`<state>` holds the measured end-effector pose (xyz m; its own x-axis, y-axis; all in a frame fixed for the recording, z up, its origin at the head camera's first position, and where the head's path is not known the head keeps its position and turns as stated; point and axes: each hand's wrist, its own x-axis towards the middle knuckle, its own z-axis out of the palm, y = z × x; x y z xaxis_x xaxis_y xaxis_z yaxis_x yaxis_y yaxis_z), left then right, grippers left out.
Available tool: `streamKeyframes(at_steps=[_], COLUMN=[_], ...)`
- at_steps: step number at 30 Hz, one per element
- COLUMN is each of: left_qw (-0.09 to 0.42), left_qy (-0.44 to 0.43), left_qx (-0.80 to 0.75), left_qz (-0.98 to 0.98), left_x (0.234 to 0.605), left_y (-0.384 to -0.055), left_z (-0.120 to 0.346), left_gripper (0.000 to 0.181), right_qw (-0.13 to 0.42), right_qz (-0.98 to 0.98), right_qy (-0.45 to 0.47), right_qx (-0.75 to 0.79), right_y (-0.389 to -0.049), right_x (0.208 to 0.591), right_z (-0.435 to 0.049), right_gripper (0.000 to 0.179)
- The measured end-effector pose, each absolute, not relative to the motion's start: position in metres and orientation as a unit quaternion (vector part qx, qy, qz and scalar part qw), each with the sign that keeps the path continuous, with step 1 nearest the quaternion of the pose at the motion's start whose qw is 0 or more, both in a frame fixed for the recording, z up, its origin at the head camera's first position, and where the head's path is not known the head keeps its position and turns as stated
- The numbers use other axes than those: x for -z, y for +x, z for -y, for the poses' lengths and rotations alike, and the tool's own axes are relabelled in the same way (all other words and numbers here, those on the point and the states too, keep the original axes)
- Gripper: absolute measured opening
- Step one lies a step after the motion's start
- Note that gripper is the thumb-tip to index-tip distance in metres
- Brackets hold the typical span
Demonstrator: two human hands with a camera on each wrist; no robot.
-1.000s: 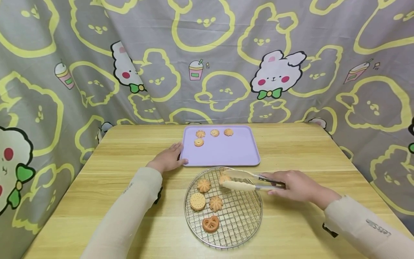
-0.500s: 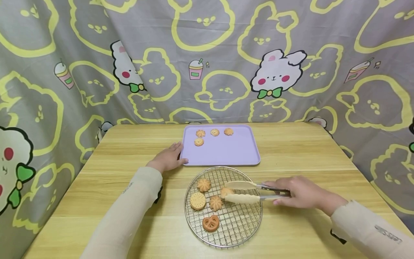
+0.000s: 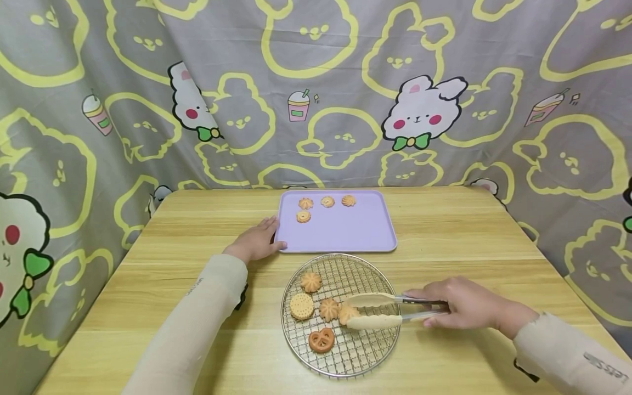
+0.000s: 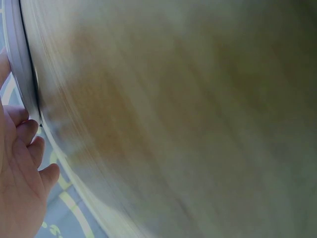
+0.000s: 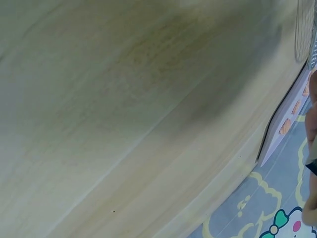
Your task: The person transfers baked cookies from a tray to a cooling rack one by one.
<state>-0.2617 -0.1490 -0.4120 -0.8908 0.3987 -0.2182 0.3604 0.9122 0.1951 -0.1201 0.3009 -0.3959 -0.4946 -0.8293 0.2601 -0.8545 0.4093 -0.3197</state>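
My right hand [image 3: 471, 307] grips a pair of tongs [image 3: 377, 322] with metal handles and cream scalloped tips. The tips stand on both sides of a flower-shaped cookie [image 3: 348, 314] on a round wire rack [image 3: 367, 351]. That cookie lies right beside another flower-shaped cookie [image 3: 328, 310]; whether they touch is hard to tell. At the left edge of a lilac tray [image 3: 345, 230], my left hand [image 3: 254, 241] rests with its thumb at the near corner and relaxed fingers along the side. In the left wrist view the fingers [image 4: 30, 144] are beside the tray rim [image 4: 22, 59].
Also on the rack are a third flower-shaped cookie [image 3: 311, 282], a round dotted biscuit [image 3: 302, 306] and a brown pretzel [image 3: 322, 340]. Several small cookies [image 3: 328, 202] sit at the tray's far left part. Behind the wooden table [image 3: 444, 219] hangs a patterned curtain [image 3: 345, 82].
My right hand has drawn the tongs and the cookie between their tips from the rack's far side toward me, next to the middle flower-shaped cookie. The left hand stays at the tray.
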Motion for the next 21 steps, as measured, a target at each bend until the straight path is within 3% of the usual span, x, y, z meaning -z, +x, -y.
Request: streamKeyframes(at_steps=[21], left_qw=[0.129], left_qy=[0.192], left_qx=[-0.074], left_qz=[-0.970], left_x=[0.4119], left_y=[-0.2617], left_z=[0.1486], left_gripper=[0.080], right_qw=[0.022], right_qz=[0.812], right_qy=[0.539], right_qx=[-0.222], right_y=[-0.1159], right_x=[0.3968], right_z=[-0.3017], right_gripper=[0.057])
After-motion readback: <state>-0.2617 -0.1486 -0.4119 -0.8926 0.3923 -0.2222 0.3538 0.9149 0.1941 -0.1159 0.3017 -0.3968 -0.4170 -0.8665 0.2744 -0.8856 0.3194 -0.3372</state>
